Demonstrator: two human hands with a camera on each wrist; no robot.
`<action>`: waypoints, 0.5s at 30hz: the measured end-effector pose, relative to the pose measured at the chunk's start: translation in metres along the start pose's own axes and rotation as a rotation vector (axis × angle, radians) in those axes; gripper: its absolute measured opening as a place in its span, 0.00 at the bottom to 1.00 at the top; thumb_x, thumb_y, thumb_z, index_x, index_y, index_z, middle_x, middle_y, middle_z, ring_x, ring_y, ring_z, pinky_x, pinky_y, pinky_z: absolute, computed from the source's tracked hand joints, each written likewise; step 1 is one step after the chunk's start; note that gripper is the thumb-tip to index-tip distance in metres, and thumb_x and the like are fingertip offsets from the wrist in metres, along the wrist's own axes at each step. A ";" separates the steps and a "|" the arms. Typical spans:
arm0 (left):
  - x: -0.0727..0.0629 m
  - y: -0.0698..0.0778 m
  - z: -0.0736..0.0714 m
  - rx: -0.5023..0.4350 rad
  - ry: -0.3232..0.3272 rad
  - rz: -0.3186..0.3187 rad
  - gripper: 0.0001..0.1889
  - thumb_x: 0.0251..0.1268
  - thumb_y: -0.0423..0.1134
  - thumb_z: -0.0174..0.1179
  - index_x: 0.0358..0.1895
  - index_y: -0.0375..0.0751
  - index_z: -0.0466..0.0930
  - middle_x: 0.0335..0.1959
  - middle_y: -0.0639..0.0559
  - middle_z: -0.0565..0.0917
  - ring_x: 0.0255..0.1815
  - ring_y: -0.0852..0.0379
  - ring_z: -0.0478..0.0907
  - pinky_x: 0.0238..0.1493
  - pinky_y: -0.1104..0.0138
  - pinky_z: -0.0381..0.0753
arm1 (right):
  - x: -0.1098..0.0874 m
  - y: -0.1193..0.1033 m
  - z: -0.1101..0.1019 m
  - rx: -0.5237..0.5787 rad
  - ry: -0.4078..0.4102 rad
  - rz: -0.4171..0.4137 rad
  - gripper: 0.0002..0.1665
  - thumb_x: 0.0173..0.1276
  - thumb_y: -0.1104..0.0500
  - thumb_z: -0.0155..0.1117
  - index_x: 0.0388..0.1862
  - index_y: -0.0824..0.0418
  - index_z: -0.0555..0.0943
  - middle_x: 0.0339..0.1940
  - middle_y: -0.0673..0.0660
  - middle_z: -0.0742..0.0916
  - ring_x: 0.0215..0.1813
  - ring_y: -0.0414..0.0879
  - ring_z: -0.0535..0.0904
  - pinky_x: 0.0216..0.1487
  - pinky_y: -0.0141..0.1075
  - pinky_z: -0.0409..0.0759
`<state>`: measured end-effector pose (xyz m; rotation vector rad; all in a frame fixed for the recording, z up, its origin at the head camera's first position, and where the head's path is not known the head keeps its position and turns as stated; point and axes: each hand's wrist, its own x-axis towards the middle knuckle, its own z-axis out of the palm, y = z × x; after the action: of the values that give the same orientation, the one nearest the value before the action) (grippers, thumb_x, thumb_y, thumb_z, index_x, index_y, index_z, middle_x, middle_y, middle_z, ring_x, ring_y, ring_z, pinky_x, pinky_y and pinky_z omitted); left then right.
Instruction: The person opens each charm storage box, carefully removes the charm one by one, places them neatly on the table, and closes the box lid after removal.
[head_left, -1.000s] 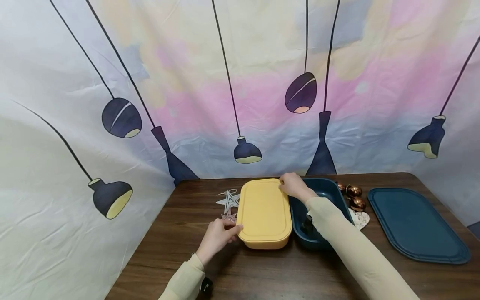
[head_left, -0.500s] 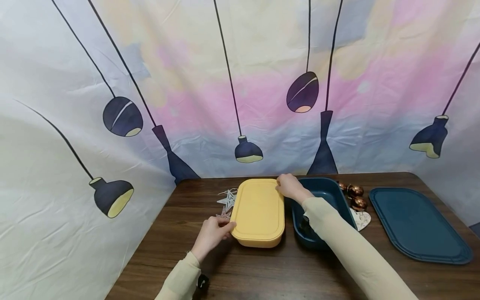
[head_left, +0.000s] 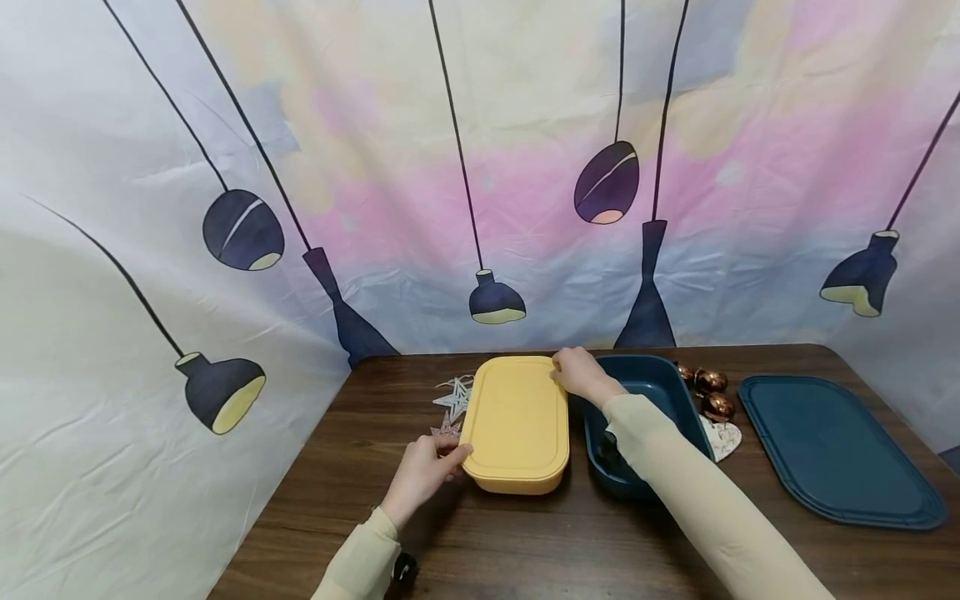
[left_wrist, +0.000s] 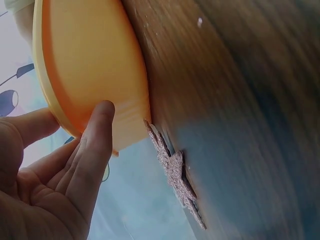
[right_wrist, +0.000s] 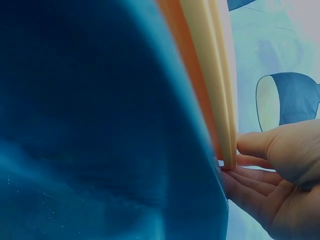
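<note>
A yellow lidded box [head_left: 516,421] sits on the wooden table, its lid on. My left hand [head_left: 420,475] pinches the rim at its near left side. In the left wrist view the thumb lies on the lid edge [left_wrist: 44,75], the fingers under it against the wall. At the far right corner, my right hand [head_left: 585,375] pinches the lid edge; the right wrist view shows the thumb on top and fingers below. Right beside stands an open dark teal box [head_left: 660,385], partly hidden by my right sleeve.
Left of the yellow box lie a white star ornament [head_left: 454,402] and a pink glittery star [left_wrist: 174,172]. Shiny copper balls [head_left: 709,382] and a white heart [head_left: 724,438] lie right of the teal box. A teal lid [head_left: 840,450] lies farther right. A printed cloth hangs behind.
Both hands have shifted the yellow box slightly left, widening the gap to the teal box, which stays about where it was. Over the last half second hardly anything moved.
</note>
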<state>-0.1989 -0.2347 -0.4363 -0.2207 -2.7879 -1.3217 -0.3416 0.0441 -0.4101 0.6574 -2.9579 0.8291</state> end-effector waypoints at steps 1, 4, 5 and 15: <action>0.000 0.000 0.000 -0.001 -0.001 0.005 0.19 0.70 0.46 0.65 0.47 0.29 0.87 0.26 0.47 0.87 0.26 0.46 0.86 0.27 0.67 0.83 | 0.000 0.000 0.000 -0.004 0.001 0.001 0.23 0.75 0.63 0.62 0.17 0.58 0.69 0.14 0.51 0.66 0.17 0.43 0.62 0.25 0.34 0.63; 0.001 0.000 0.000 -0.010 -0.009 0.022 0.19 0.71 0.46 0.64 0.47 0.29 0.87 0.27 0.46 0.88 0.27 0.46 0.87 0.28 0.67 0.83 | 0.001 0.002 0.000 -0.012 0.000 0.008 0.23 0.75 0.63 0.62 0.18 0.58 0.69 0.14 0.51 0.67 0.17 0.43 0.63 0.25 0.34 0.63; 0.001 0.000 0.001 -0.011 -0.013 0.029 0.19 0.71 0.46 0.64 0.47 0.29 0.87 0.27 0.46 0.88 0.27 0.46 0.87 0.28 0.67 0.84 | 0.002 0.002 0.000 -0.012 -0.002 0.014 0.23 0.75 0.63 0.62 0.18 0.59 0.69 0.14 0.52 0.67 0.17 0.43 0.63 0.25 0.34 0.64; 0.010 -0.004 -0.007 0.100 -0.079 0.077 0.28 0.70 0.49 0.65 0.66 0.33 0.76 0.52 0.41 0.85 0.43 0.47 0.85 0.40 0.59 0.83 | -0.001 -0.001 0.001 -0.005 -0.060 0.015 0.17 0.77 0.63 0.59 0.24 0.60 0.73 0.16 0.52 0.68 0.18 0.42 0.63 0.25 0.34 0.64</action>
<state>-0.2099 -0.2413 -0.4336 -0.3792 -2.8684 -1.1782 -0.3404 0.0434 -0.4106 0.6731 -3.0206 0.8171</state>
